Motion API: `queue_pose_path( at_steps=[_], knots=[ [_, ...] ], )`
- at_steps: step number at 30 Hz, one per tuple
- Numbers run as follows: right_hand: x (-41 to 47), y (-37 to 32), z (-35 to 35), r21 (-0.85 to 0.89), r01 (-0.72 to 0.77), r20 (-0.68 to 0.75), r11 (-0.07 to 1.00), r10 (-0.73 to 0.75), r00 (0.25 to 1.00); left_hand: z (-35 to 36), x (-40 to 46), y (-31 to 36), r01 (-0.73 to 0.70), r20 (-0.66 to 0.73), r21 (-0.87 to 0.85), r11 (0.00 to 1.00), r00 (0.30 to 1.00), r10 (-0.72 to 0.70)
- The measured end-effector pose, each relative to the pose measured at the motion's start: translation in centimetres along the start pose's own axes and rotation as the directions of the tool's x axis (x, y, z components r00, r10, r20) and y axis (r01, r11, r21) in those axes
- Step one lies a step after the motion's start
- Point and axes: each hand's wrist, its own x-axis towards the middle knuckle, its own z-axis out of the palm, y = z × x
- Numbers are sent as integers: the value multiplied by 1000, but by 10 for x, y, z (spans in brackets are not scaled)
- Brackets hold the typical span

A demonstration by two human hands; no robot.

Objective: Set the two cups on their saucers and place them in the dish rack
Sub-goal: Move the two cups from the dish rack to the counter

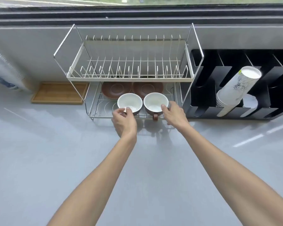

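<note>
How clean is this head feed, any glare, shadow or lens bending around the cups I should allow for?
Head view: wide-angle bending bows the two-tier wire dish rack outward and curves the forearms; pale window streaks glare on the glossy grey countertop; soft shadows fall below the left hand and right hand; both white-lined brown ceramic cups read sharp; the left edge is blurred.

Glossy, seemingly ceramic cups [129,101], shiny wire dish rack [131,75], wooden tray [59,93].
</note>
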Motion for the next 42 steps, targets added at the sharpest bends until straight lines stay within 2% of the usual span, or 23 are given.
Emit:
queue_pose_path(
  at_steps=[2,7,15,18,24,34,42],
  knots=[
    [5,2,6,61,-16,-12,998,17,1000,-3,11,1,0,-32,48,999,999,1],
    [12,2,15,156,-55,12,986,54,998,-4,37,-2,64,68,52,997,995,-68],
    [16,-4,16,243,-127,11,962,129,992,-2,54,1,95,117,40,995,988,-99],
    [18,-6,17,323,-177,38,930,174,984,-5,64,1,109,184,81,991,975,-123],
    [24,-5,21,469,-249,76,848,242,967,-8,69,-1,155,267,34,987,951,-159],
    [4,-6,17,513,-159,16,843,176,984,-10,54,-8,143,206,-29,989,969,-134],
    [-24,2,3,487,-134,-4,863,156,988,-24,32,-7,152,249,-44,987,959,-137]
  ],
)
